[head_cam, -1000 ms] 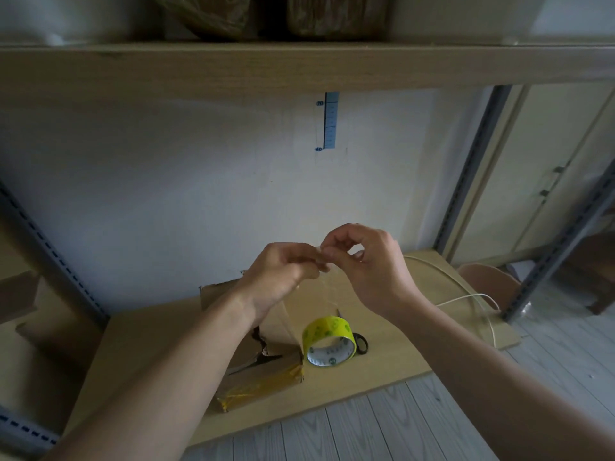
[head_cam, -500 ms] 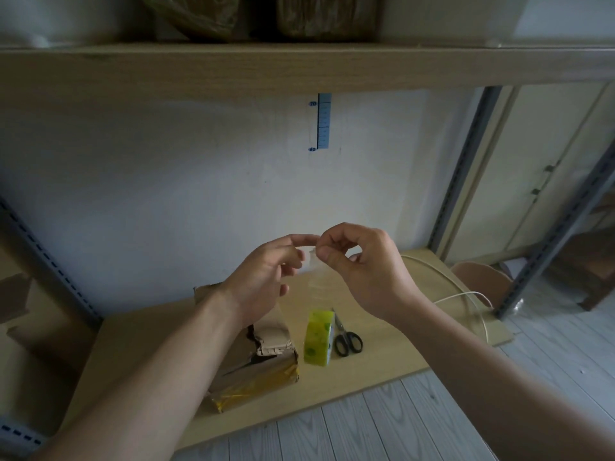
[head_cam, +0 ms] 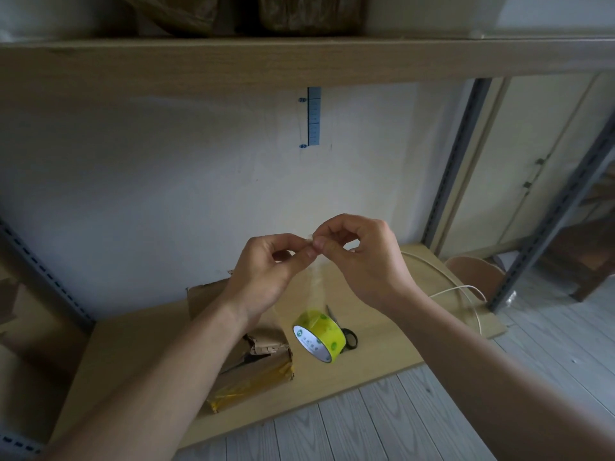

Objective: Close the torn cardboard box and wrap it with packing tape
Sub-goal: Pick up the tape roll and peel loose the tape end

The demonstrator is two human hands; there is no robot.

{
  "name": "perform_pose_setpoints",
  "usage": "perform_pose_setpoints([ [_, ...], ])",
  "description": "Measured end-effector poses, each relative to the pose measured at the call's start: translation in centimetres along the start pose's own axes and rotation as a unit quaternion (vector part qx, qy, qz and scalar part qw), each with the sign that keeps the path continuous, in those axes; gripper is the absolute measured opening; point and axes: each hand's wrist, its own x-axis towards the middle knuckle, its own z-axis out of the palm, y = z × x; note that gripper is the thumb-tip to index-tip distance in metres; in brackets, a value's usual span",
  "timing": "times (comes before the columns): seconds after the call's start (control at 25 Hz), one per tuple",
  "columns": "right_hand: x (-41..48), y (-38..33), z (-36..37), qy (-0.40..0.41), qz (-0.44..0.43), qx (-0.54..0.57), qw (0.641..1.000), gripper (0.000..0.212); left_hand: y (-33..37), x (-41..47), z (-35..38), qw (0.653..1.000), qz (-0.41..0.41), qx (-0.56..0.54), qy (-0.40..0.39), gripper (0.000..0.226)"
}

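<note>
Together, left hand [head_cam: 266,277] and right hand [head_cam: 362,257] pinch tape [head_cam: 316,284]; roll [head_cam: 318,335] hangs below.

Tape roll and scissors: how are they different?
The tape roll is a yellow-green ring; the scissors have black handles. The tape roll is tilted, its clear strip pinched above by the left hand and right hand; the scissors lie flat, untouched. The tape roll shows whole; the scissors sit partly hidden behind it. Both are over the wooden board.
</note>
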Motion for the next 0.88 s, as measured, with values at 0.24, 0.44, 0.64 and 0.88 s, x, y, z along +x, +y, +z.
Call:
perform_pose_setpoints([
  [0.24,-0.2,0.4,-0.6,0.007,0.01,0.051,0.999,0.055,1.9,-0.2,0.3,0.996,0.019,-0.059,0.059,0.008],
  [0.44,-2.5,4.5,1.8,-0.217,0.184,-0.068,0.956,0.099,3.9,-0.3,-2.5,0.99,0.04,-0.01,-0.133,0.057],
  [0.64,-3.0,5.5,2.7,-0.196,0.194,-0.076,0.958,0.083,3.3,-0.6,-3.9,0.958,-0.004,0.131,-0.256,0.103],
  [0.88,-3.0,5.6,3.3,-0.186,0.194,-0.045,0.962,0.085,0.9,0.0,-1.8,0.979,0.085,0.16,-0.092,0.114],
])
